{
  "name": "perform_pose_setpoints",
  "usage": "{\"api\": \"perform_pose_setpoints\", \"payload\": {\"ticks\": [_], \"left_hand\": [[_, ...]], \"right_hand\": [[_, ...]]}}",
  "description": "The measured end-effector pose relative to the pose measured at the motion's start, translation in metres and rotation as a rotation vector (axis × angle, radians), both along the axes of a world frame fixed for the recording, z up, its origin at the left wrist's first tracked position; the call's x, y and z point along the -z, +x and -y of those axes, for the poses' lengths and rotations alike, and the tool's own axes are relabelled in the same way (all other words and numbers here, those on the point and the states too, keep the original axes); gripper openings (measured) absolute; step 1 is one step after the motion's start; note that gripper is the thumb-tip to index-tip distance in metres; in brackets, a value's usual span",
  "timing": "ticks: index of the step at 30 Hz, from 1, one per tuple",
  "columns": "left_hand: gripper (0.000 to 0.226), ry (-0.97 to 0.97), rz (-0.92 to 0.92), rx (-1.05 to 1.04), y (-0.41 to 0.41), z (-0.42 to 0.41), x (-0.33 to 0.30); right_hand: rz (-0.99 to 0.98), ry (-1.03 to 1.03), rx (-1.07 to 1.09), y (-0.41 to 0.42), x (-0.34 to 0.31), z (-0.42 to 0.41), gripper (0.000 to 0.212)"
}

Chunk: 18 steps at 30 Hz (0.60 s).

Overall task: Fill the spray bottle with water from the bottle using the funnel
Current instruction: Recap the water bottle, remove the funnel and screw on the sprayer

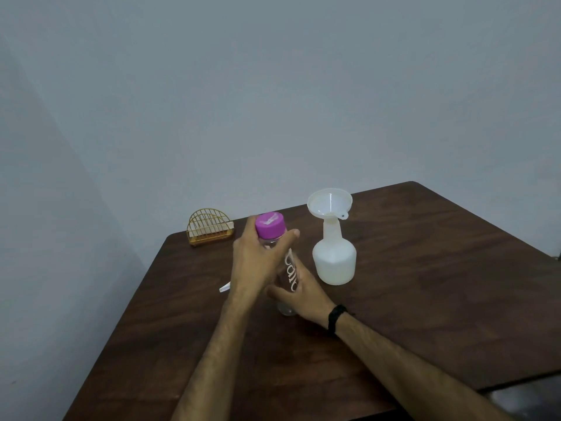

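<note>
A clear water bottle (289, 270) with a magenta cap (269, 225) stands on the brown table (425, 268). My left hand (258, 256) grips its neck just under the cap. My right hand (299, 291), with a black band at the wrist, holds the lower body of the bottle. To the right stands the white spray bottle (334, 259) without its head, and a white funnel (329, 203) sits in its neck. A white part (224, 287), perhaps the spray head, pokes out from behind my left forearm; most of it is hidden.
A gold wire rack (209, 227) sits at the table's far left corner. The table's left edge runs close to my left arm, and a grey wall rises behind.
</note>
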<state>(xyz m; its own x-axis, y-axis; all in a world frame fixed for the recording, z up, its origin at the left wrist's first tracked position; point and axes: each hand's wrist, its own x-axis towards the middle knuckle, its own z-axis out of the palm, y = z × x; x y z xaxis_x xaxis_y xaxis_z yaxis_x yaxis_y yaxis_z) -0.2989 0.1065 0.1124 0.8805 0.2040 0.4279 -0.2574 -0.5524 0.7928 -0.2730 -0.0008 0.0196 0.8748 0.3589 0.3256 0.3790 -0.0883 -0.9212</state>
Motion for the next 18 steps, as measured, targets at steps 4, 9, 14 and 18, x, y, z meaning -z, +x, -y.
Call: {"api": "perform_pose_setpoints", "payload": {"ticks": [4, 9, 14, 18], "left_hand": [[0.071, -0.058, -0.062, -0.012, 0.004, 0.005, 0.024], [0.06, -0.111, -0.005, -0.102, 0.009, 0.005, 0.035], [0.051, -0.146, 0.073, -0.168, 0.012, 0.002, 0.04], [0.054, -0.199, 0.017, -0.172, 0.012, 0.009, 0.058]], "right_hand": [[-0.054, -0.062, -0.017, 0.0, 0.014, 0.003, 0.074], [-0.047, -0.239, -0.026, -0.005, 0.018, 0.014, 0.063], [0.178, -0.215, 0.198, -0.022, 0.019, 0.03, 0.046], [0.448, 0.001, 0.599, -0.025, 0.01, 0.053, 0.013]]}}
